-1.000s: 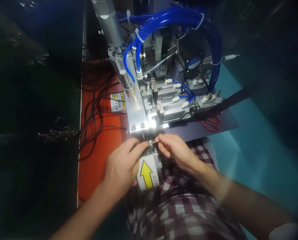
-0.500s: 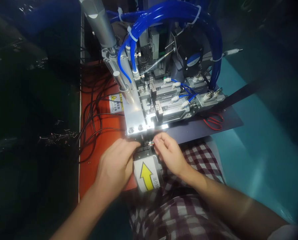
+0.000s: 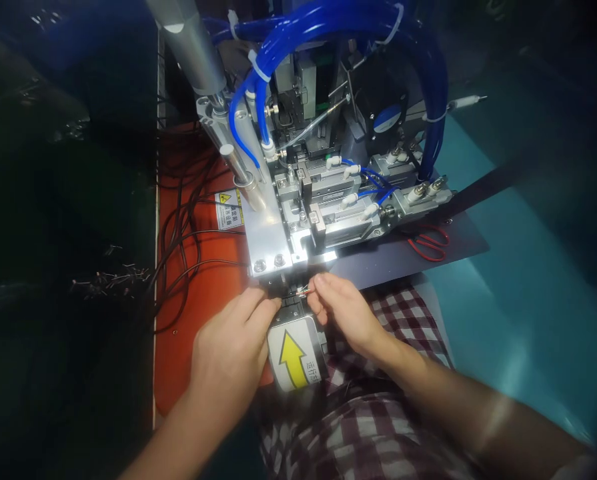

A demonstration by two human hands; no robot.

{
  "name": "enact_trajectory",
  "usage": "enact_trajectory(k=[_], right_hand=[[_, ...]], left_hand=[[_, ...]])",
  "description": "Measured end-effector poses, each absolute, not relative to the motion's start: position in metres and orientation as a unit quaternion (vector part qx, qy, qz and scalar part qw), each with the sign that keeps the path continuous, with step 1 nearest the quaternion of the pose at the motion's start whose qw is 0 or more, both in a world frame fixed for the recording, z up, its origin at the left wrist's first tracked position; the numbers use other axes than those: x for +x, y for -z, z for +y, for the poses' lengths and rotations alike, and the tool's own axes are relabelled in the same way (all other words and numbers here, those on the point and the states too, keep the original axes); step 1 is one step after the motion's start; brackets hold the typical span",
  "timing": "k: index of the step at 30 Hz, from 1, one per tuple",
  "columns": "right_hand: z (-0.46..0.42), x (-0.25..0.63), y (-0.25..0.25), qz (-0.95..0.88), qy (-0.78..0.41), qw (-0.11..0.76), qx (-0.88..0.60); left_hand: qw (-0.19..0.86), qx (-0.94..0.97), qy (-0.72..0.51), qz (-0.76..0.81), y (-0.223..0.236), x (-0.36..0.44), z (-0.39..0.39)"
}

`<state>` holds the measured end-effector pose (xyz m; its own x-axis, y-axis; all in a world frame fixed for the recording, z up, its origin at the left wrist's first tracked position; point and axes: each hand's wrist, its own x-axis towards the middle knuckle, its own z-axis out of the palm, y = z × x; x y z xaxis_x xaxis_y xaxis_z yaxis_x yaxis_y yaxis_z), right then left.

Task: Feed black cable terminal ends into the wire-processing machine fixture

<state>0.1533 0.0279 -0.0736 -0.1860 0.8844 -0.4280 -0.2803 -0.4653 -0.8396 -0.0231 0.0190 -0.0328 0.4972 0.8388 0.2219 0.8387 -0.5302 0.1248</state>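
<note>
Just below the front of a metal machine [image 3: 271,243], both of my hands meet over a small dark fixture [image 3: 292,308]. Thin wires [image 3: 304,291], reddish and pale, show between them at what looks like the end of a thin dark cable. My right hand [image 3: 345,310] pinches these wires between thumb and forefinger. On the other side, my left hand [image 3: 238,340] is closed, thumb and forefinger pressed together at the dark cable; its grip is partly hidden. Below the fixture is a white label with a yellow arrow [image 3: 293,357].
Red-handled scissors [image 3: 431,243] lie on the dark plate [image 3: 378,267] at right. Black cables [image 3: 185,227] run over the orange base [image 3: 218,270]. A blue hose bundle [image 3: 328,23] arches above. Small wire scraps [image 3: 123,275] lie at far left. A checkered cloth [image 3: 378,413] covers my lap.
My left hand has lowered slightly, its fingertips now closer to the fixture. My right fingers have shifted slightly down and right, still pinching the wires. The view has shifted a little.
</note>
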Motion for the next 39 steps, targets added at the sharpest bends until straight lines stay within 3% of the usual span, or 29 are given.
enact_trajectory(k=[12,21,28,36,39], right_hand=[[0.025,0.152,0.073,-0.349,-0.652,0.422,-0.525],[0.020,0.154,0.086,-0.524,-0.502,0.442,-0.527],[0.020,0.153,0.085,-0.386,-0.646,0.431,-0.497],[0.024,0.143,0.078,-0.435,-0.573,0.441,-0.536],[0.023,0.138,0.075,-0.377,-0.609,0.471,-0.514]], left_hand=[[-0.018,0.865,-0.133,0.484,0.031,-0.024,0.021],[-0.012,0.866,-0.130,0.483,0.034,-0.026,0.020],[-0.018,0.870,-0.136,0.474,0.031,-0.024,0.021],[-0.002,0.865,-0.127,0.486,0.030,-0.023,0.021],[-0.001,0.866,-0.128,0.484,0.031,-0.023,0.020]])
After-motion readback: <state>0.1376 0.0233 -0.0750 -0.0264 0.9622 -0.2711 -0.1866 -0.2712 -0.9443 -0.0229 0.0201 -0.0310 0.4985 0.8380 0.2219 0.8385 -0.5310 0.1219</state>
